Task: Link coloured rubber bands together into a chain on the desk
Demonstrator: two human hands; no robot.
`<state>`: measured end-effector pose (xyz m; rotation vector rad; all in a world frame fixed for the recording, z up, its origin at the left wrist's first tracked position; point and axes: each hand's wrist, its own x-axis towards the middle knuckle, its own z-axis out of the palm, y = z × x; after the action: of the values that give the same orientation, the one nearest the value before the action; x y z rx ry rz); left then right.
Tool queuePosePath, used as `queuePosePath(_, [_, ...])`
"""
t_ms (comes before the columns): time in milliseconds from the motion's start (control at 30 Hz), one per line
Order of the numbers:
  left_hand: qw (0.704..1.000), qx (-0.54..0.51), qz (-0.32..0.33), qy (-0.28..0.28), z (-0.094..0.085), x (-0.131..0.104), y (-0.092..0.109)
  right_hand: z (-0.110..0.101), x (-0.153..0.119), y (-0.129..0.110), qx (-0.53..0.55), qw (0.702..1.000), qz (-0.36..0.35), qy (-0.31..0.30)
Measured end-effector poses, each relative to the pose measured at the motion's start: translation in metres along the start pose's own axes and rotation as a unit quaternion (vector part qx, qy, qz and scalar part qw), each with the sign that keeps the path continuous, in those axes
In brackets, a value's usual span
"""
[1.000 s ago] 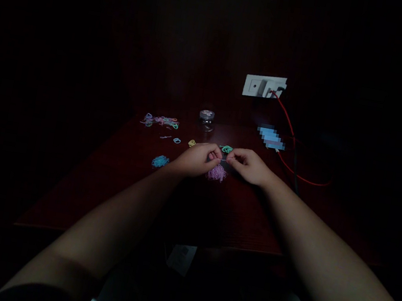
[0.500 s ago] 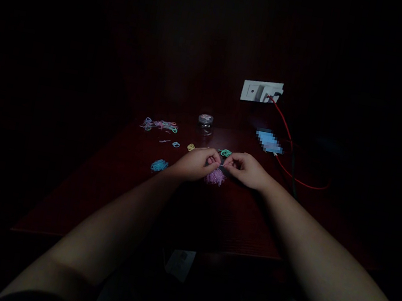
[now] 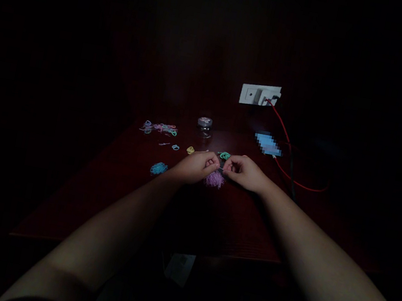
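I hold both hands just above and beyond the purple pile (image 3: 214,179), the tips turned toward each other with a narrow gap between them. My left hand (image 3: 202,166) is curled, thumb and forefinger pinched on one end of a thin pale piece (image 3: 221,168); my right hand (image 3: 247,173) is curled the same way, pinching its other end. The piece is too small for me to tell its shape.

On the table (image 3: 219,221), a blue pile (image 3: 159,168) lies left of the purple pile. A green cluster (image 3: 225,156) lies just beyond the purple pile, and a yellow cluster (image 3: 190,150) lies beyond it to the left. Farther beyond it stand a small lidded jar (image 3: 204,123) and, to the left, a loose multicoloured heap (image 3: 159,128). Beyond it to the right lies a blurred-out blue object (image 3: 267,143) with a red cable (image 3: 299,185).
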<state>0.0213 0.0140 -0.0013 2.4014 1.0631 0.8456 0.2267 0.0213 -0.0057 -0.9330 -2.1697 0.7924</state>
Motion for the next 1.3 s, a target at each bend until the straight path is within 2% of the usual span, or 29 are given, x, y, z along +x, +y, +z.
queuePosePath(733, [1.000, 0.001, 0.011, -0.004, -0.003, -0.001, -0.001, 0.001, 0.001, 0.008, -0.019, 0.999, -0.027, 0.027])
queuePosePath(967, [0.995, 0.037, 0.072, -0.052, -0.008, 0.001, -0.004, 0.000, 0.000, 0.007, -0.024, 0.999, -0.025, 0.032])
queuePosePath(1300, [0.991, 0.070, 0.097, -0.054, -0.008, 0.002, -0.010, 0.000, 0.000, 0.009, -0.023, 0.998, -0.030, 0.041])
